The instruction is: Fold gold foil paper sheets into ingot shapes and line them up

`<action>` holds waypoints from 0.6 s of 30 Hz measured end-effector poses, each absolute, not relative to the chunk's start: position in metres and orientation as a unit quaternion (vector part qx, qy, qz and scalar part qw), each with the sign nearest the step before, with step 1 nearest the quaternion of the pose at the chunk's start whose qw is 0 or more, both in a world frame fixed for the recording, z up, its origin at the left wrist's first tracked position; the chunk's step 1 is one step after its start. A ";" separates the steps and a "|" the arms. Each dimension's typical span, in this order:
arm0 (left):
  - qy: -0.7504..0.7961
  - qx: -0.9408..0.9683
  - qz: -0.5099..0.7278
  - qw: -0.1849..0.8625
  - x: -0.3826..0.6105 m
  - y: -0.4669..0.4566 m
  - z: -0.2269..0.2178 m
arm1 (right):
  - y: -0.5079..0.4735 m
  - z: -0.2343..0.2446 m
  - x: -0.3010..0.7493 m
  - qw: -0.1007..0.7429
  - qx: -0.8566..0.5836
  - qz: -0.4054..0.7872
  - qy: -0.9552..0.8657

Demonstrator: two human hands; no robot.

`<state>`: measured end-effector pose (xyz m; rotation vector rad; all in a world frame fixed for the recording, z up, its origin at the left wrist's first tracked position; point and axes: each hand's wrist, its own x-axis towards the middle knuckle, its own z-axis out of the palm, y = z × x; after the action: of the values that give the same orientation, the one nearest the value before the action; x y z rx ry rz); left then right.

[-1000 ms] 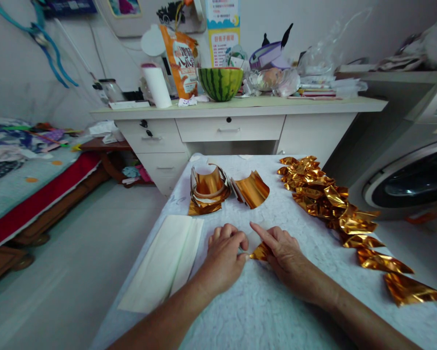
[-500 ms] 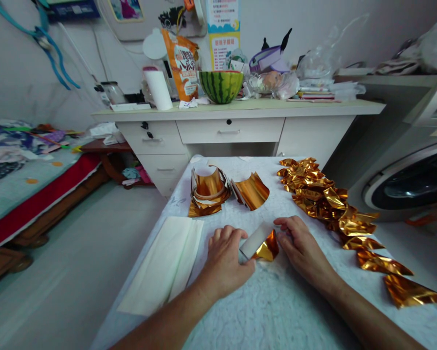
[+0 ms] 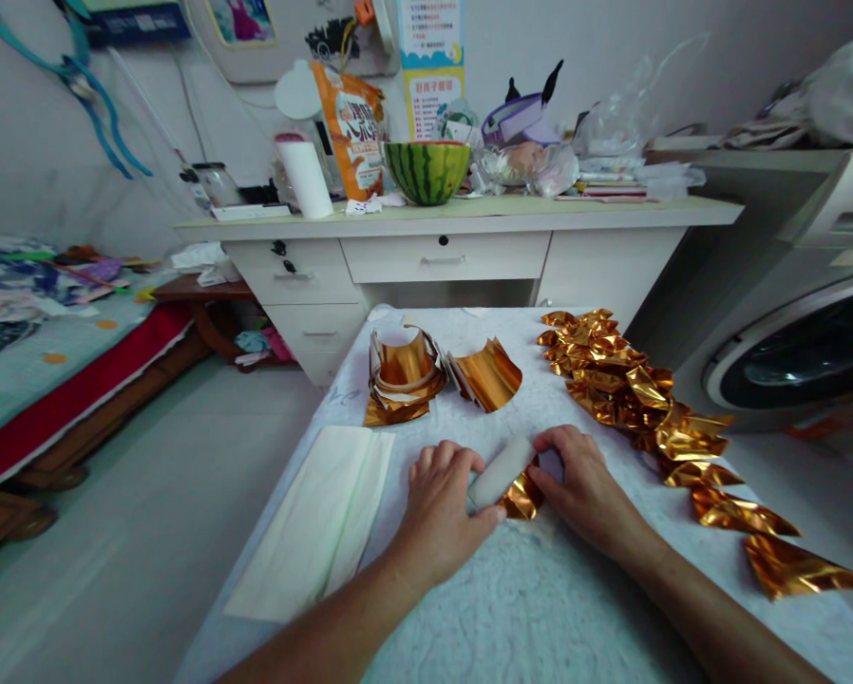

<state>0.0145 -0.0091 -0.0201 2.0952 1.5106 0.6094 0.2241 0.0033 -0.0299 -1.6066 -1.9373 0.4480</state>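
Observation:
A sheet of gold foil paper [image 3: 502,473] lies between my hands on the cloth-covered table, curled into a small tube with its pale side outward. A shiny gold corner [image 3: 522,498] of it shows at the lower right. My left hand [image 3: 437,508] grips the tube's lower left end between thumb and fingers. At the upper right end, my right hand [image 3: 583,475] pinches the paper, its thumb against the gold part. Behind them stand a curled stack of gold foil sheets [image 3: 402,375] and a smaller curved stack [image 3: 487,373].
Folded gold foil pieces [image 3: 616,375] run in a long pile down the table's right side. Folded pale paper [image 3: 305,522] lies at the left edge. Beyond is a white desk [image 3: 447,228] bearing a halved watermelon [image 3: 427,174]; a washing machine [image 3: 811,285] stands at right.
The paper has gone from a flatter fold to a rounder tube. My right thumb and fingers have closed in on its right end, and the gold corner has shifted. My left hand has barely moved.

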 end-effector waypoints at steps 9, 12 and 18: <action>0.521 0.723 0.270 0.363 0.018 -0.006 -0.016 | -0.004 -0.022 0.218 0.414 -0.492 0.434 -0.631; 0.506 0.712 0.285 0.395 0.017 -0.006 -0.016 | -0.005 -0.020 0.215 0.455 -0.456 0.503 -0.577; 0.473 0.678 0.354 0.437 0.016 -0.006 -0.013 | -0.005 -0.015 0.215 0.423 -0.412 0.600 -0.539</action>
<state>0.0162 -0.0057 -0.0132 1.6876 1.1775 0.8798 0.2150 -0.0047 -0.0151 -1.0308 -1.3500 1.5030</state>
